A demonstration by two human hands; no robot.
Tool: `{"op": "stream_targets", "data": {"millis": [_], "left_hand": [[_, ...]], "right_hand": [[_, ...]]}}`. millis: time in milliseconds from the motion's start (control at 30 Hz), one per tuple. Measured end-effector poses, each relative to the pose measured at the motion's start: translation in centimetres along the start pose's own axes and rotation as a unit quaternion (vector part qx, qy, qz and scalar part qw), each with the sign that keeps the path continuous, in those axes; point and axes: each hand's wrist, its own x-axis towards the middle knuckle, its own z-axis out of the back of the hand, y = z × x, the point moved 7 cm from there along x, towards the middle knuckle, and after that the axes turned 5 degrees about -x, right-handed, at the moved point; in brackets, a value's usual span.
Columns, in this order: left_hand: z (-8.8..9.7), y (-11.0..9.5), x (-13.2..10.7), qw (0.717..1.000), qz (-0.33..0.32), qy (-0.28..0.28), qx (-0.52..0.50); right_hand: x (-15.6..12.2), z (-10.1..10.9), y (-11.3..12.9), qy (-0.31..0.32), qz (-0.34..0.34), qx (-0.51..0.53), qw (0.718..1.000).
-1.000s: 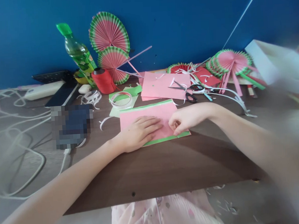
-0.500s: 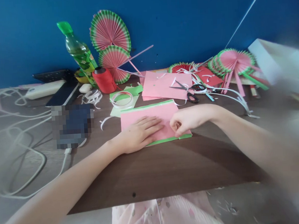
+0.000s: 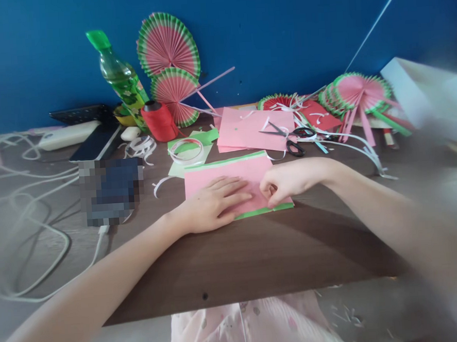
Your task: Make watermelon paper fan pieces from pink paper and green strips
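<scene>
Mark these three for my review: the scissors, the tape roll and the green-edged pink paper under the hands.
Scissors [image 3: 287, 135], head view: where blades and handles meet.
Tape roll [image 3: 188, 163], head view: near side of the ring.
Green-edged pink paper [image 3: 249, 168], head view: bare pink area toward the far edge.

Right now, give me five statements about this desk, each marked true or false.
1. The left hand lies palm-down on the near pink sheet. True.
2. The right hand holds the scissors. False: it is curled over the near pink sheet; the scissors lie apart.
3. A green strip runs along that sheet's far edge. True.
4. The bottle has a red cap. False: its cap is green.
5. The tape roll rests on green paper. True.
</scene>
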Motion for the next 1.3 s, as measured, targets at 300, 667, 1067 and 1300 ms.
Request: {"op": "stream_targets", "data": {"millis": [300, 667, 1067, 1300], "left_hand": [[0.2, -1.3, -0.1, 0.997, -0.066, 0.026, -0.01], [0.5, -1.6, 0.0, 0.997, -0.076, 0.012, -0.007], [0.4, -1.6, 0.0, 0.997, -0.071, 0.012, -0.003], [0.3, -1.5, 0.0, 0.997, -0.081, 0.003, 0.005]], "right_hand": [[0.2, -0.2, -0.4, -0.003, -0.006, -0.004, 1.0], [0.0, 0.0, -0.3, -0.002, -0.003, 0.001, 1.0], [-0.2, -0.1, -0.4, 0.024, 0.011, 0.017, 1.0], [-0.2, -0.2, -0.3, 0.021, -0.005, 0.009, 1.0]]}}
